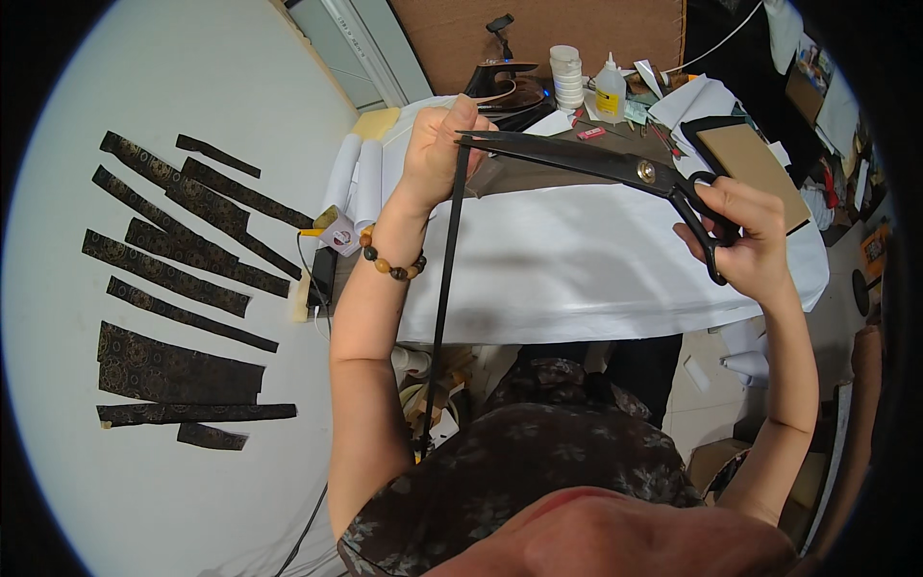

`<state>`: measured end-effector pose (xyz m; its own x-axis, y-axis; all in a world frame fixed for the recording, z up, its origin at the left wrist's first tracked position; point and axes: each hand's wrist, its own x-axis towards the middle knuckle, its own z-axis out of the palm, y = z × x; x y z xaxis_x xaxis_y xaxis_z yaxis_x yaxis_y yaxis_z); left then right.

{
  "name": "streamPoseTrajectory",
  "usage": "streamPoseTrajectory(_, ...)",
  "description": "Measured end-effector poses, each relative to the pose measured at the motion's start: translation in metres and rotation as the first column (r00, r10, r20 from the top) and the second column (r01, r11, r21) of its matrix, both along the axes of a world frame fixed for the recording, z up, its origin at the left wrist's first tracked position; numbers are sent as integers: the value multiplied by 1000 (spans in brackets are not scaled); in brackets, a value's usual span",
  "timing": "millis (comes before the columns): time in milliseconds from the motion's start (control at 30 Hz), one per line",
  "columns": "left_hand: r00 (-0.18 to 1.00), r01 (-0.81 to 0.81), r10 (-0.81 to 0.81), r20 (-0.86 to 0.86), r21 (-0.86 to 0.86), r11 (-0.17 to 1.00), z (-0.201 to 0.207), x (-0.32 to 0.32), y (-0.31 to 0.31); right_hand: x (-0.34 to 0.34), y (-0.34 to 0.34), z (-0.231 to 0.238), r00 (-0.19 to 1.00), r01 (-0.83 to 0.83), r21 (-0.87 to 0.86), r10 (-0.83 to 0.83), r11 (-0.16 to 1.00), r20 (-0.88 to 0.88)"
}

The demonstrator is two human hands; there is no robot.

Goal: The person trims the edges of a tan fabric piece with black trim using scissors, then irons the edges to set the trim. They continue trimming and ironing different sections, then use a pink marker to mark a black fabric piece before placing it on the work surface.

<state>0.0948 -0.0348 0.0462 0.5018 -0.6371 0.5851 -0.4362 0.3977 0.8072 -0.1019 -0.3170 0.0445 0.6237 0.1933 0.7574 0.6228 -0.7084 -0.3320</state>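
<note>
A black strip (444, 288) was pinched by the left hand (433, 159) at twelve o'clock and hung toward six; scissors (646, 172) were gripped by the right hand (758, 236) near three, their tips held at the strip's upper end. Dark patterned pieces (173, 363) were spread around nine.

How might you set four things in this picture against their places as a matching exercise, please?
Things
1. Black scissors
2. Narrow black strip
3. Bead bracelet
4. Patterned dark fabric pieces

Places
A. Around the left forearm
B. Laid out on the white surface at the picture's left
C. In the right hand
D. Hanging down from the left hand

Right pairs: 1-C, 2-D, 3-A, 4-B.
</note>
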Motion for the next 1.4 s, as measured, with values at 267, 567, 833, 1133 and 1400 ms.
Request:
streamPoseTrajectory(267, 1000, -23, 23, 18, 5, 1000, 2, -4, 1, 0, -5, -2, 1000, -10, -23, 10, 1000, 16)
streamPoseTrajectory(567, 999, -20, 21, 24, -7, 1000, 1, -4, 0, -2, -2, 4, 1000, 12, -36, -12, 999, 6)
streamPoseTrajectory(833, 999, -8, 8, 36, -5, 1000, 0, -3, 0, -4, -2, 4, 999, 40, -56, -41, 998, -14)
streamPoseTrajectory(1133, 982, 137, -160, -97, -209, 968, -4, 13, 6, 12, 5, -18, 984, 83, 254, -39, 964, -174)
streamPoseTrajectory(1400, 827, 549, -468, 313, -269, 791, 74, 11, 23, 111, 52, -82, 935, -40, 814, 309, 580, -175)
